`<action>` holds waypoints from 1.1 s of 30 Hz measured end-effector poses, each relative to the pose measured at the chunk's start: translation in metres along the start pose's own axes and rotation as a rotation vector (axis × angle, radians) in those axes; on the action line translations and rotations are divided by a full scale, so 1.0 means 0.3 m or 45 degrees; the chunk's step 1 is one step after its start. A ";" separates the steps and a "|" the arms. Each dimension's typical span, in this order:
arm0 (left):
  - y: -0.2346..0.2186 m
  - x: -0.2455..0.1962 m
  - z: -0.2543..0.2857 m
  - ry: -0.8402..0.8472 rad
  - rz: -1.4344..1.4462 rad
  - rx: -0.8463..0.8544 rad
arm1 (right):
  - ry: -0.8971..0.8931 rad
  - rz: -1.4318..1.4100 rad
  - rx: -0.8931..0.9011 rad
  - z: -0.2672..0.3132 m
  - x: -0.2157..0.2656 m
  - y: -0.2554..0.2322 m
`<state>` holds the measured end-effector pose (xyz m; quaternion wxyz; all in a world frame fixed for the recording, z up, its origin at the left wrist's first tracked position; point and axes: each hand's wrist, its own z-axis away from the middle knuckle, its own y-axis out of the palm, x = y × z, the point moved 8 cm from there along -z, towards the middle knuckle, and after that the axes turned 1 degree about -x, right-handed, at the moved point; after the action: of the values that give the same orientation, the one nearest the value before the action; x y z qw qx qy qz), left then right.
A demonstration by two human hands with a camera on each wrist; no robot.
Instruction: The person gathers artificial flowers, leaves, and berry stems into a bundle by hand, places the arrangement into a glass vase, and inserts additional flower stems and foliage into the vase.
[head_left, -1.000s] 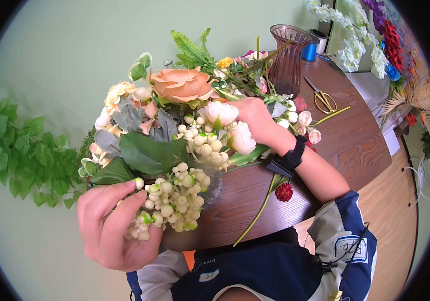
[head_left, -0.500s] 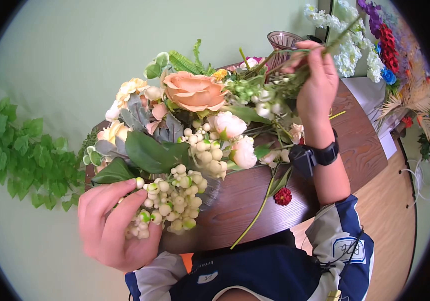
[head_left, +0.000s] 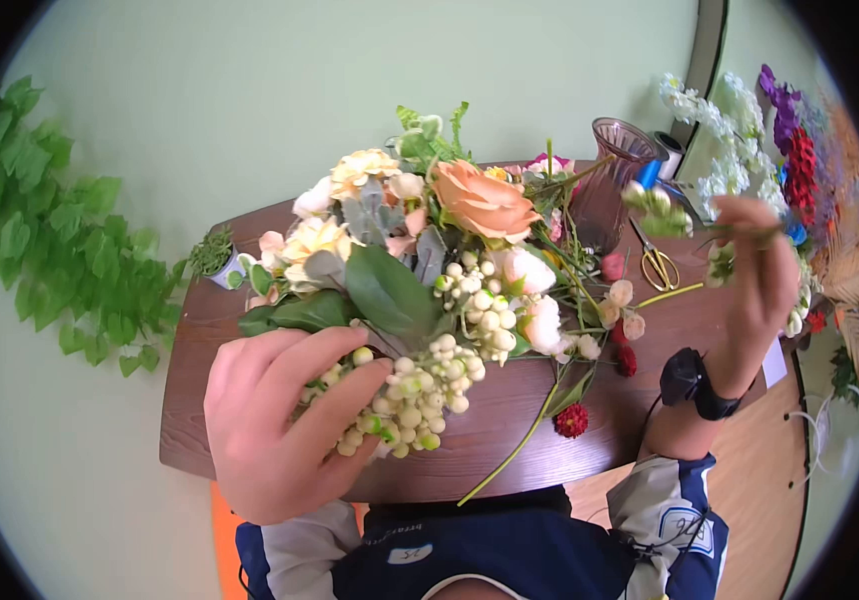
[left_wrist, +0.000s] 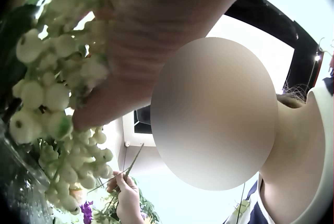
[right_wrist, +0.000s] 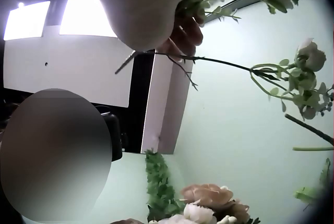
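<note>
My left hand (head_left: 284,425) is at the near side of a bouquet, its fingers curled round a spray of white berries (head_left: 414,405). Above the berries are a broad green leaf (head_left: 389,290), a large peach rose (head_left: 484,203) and cream blooms (head_left: 314,248). Clear ribbed glass (left_wrist: 21,182) shows beside the berries in the left wrist view. Raised off to the right, my right hand (head_left: 757,265) grips a stem of small white flowers (right_wrist: 311,57) with green leaves. The stem's bare end (right_wrist: 125,62) sticks out past the hand in the right wrist view.
Loose flowers and stems lie right of the bouquet, near a purple-tinted glass vase (head_left: 599,205) and gold-handled scissors (head_left: 659,268). A red flower (head_left: 570,420) lies near the table's front edge. A small potted plant (head_left: 215,257) stands at left; blue and white spools stand behind the vase.
My right hand has come up from among the loose flowers with the white flower stem and moved out to the right. The left hand stays at the berries while the head view shifts.
</note>
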<state>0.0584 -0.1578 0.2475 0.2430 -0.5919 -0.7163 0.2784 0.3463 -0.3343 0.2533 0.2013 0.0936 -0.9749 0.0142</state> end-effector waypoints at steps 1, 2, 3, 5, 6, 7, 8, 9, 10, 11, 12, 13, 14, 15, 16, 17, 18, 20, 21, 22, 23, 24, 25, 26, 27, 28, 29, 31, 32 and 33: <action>0.003 -0.001 0.001 0.009 0.007 0.073 | -0.197 0.239 0.366 0.001 0.048 0.085; 0.009 -0.002 0.005 0.018 0.015 0.148 | -0.397 0.479 0.728 0.035 0.075 0.169; 0.000 0.002 0.008 0.007 0.006 0.142 | -0.364 0.552 0.882 0.064 0.067 0.213; 0.001 -0.003 0.015 0.020 0.008 0.194 | -0.316 0.637 1.133 0.138 0.016 0.289; -0.001 0.000 0.018 0.008 0.005 0.187 | -0.253 0.661 1.233 0.167 -0.014 0.320; 0.003 -0.008 0.023 0.040 0.027 0.196 | -0.237 0.633 1.278 0.195 -0.035 0.348; 0.005 -0.017 0.027 0.074 0.050 0.205 | -0.219 0.605 1.322 0.222 -0.061 0.375; 0.001 -0.020 0.028 0.065 0.049 0.199 | -0.229 0.603 1.328 0.239 -0.085 0.396; -0.011 -0.025 0.027 0.059 0.049 0.167 | -0.160 0.550 1.387 0.264 -0.120 0.418; -0.021 -0.026 0.028 0.055 0.050 0.138 | -0.086 0.495 1.443 0.288 -0.150 0.437; -0.024 -0.025 0.032 0.051 0.048 0.137 | -0.089 0.492 1.445 0.300 -0.168 0.453; -0.034 -0.015 0.034 0.022 0.057 0.096 | -0.041 0.438 1.469 0.313 -0.187 0.470; -0.046 -0.004 0.037 -0.010 0.067 0.054 | 0.007 0.383 1.494 0.317 -0.196 0.484; -0.052 0.000 0.041 -0.017 0.065 0.052 | -0.085 0.305 1.437 0.304 -0.172 0.487; -0.065 0.002 0.042 -0.008 0.096 0.035 | -0.091 0.301 1.442 0.300 -0.160 0.489; -0.075 0.004 0.043 0.003 0.125 0.017 | -0.126 0.333 1.376 0.275 -0.137 0.480; -0.082 0.010 0.047 -0.003 0.118 0.016 | -0.159 0.363 1.308 0.252 -0.116 0.471; -0.127 0.011 0.057 0.028 0.146 -0.135 | -0.180 0.309 1.135 0.197 -0.075 0.446; -0.126 0.016 0.060 0.019 0.140 -0.133 | -0.247 0.312 1.061 0.174 -0.046 0.433; -0.146 0.015 0.065 0.051 0.151 -0.243 | -0.314 0.311 0.988 0.156 -0.020 0.420; -0.169 0.015 0.073 0.079 0.160 -0.352 | -0.327 0.303 0.959 0.147 -0.013 0.411; -0.175 0.025 0.076 0.057 0.148 -0.348 | -0.379 0.309 0.879 0.137 0.019 0.398; -0.171 0.024 0.078 0.098 0.152 -0.289 | -0.412 0.347 0.867 0.129 0.038 0.391; -0.167 0.019 0.081 0.143 0.156 -0.231 | -0.447 0.385 0.851 0.120 0.052 0.382; -0.170 0.022 0.085 0.130 0.144 -0.230 | -0.457 0.387 0.782 0.112 0.065 0.367; -0.164 0.018 0.089 0.155 0.190 -0.208 | -0.515 0.439 0.703 0.108 0.087 0.357; -0.159 0.013 0.095 0.181 0.239 -0.186 | -0.548 0.486 0.653 0.101 0.101 0.343; -0.148 -0.002 0.119 0.232 0.272 -0.105 | -0.580 0.528 0.604 0.095 0.104 0.317; -0.137 -0.016 0.129 0.292 0.312 -0.026 | -0.569 0.619 0.498 0.084 0.097 0.292; -0.142 -0.016 0.130 0.294 0.310 -0.027 | -0.556 0.712 0.390 0.071 0.086 0.266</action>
<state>0.0024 -0.1730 0.2483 0.2817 -0.7050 -0.6095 0.2284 0.2996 -0.2619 0.2447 -0.0390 -0.1459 -0.9694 0.1936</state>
